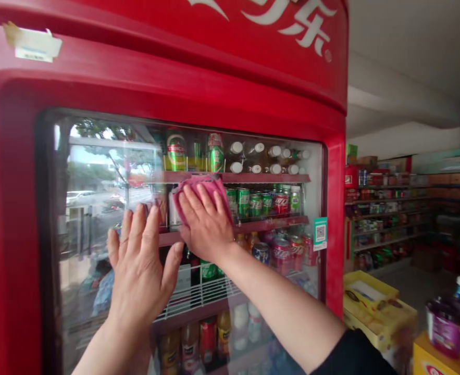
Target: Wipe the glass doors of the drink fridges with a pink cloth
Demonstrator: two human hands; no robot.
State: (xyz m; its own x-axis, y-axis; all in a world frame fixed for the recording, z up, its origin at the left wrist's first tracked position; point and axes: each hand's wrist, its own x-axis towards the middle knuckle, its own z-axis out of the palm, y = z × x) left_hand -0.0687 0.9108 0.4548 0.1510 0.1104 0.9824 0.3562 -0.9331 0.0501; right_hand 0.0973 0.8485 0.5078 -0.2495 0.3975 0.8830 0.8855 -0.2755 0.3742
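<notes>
My right hand (206, 224) lies flat over a pink cloth (226, 203) and presses it to the glass door (92, 219) of a red drinks fridge (183, 67). The cloth shows around the fingertips and along the right side of the hand. Lower and to the left, my left hand (139, 265) is raised with its fingers spread and holds nothing. Its palm faces the glass; I cannot tell whether it touches. Behind the pane, cans (255, 204) and bottles stand on several shelves.
The glass reflects a tree and street on its left. A QR code sticker (320, 233) sits on the right frame, and a torn label (34, 46) at the upper left. To the right are yellow boxes (374, 302), a purple container (446, 325) and stocked store shelves (386, 208).
</notes>
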